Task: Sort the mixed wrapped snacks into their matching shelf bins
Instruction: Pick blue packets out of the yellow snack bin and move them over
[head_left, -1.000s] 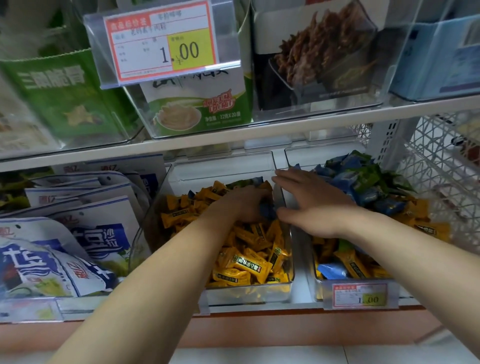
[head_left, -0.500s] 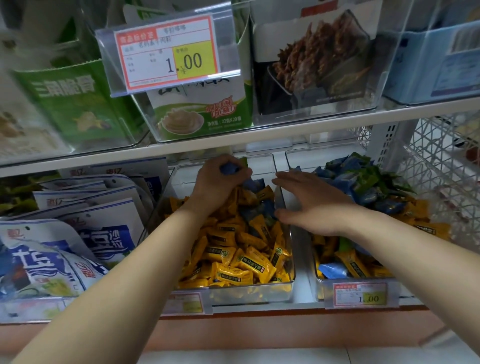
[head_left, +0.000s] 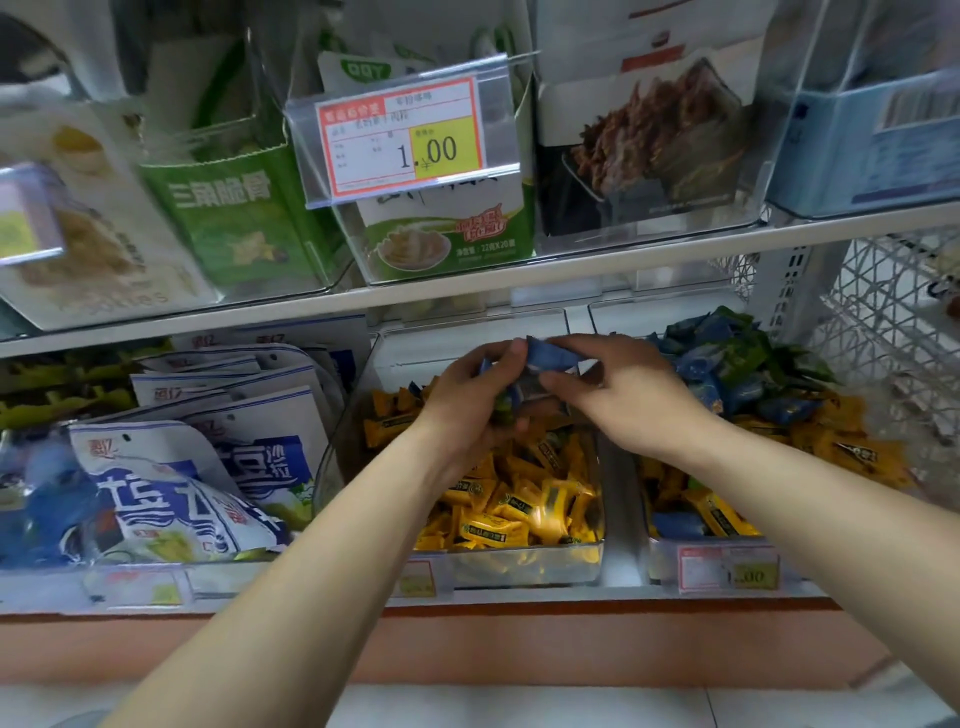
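Newly met, left hand (head_left: 467, 400) and right hand (head_left: 639, 395) pinch blue snack (head_left: 553, 356) below "1.00" tag (head_left: 405, 137)

— Which colour is the raised wrapper (head_left: 551, 358)?
— Blue. The snacks (head_left: 514, 506) below are yellow with dark labels.
— The price tag (head_left: 402, 137)?
— White, red border, yellow block, 1.00 in black.

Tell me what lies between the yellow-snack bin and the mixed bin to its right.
Head view: only a bare strip of shelf between the yellow-snack bin and the mixed bin; the right hand, pinching a blue snack, crosses above it.
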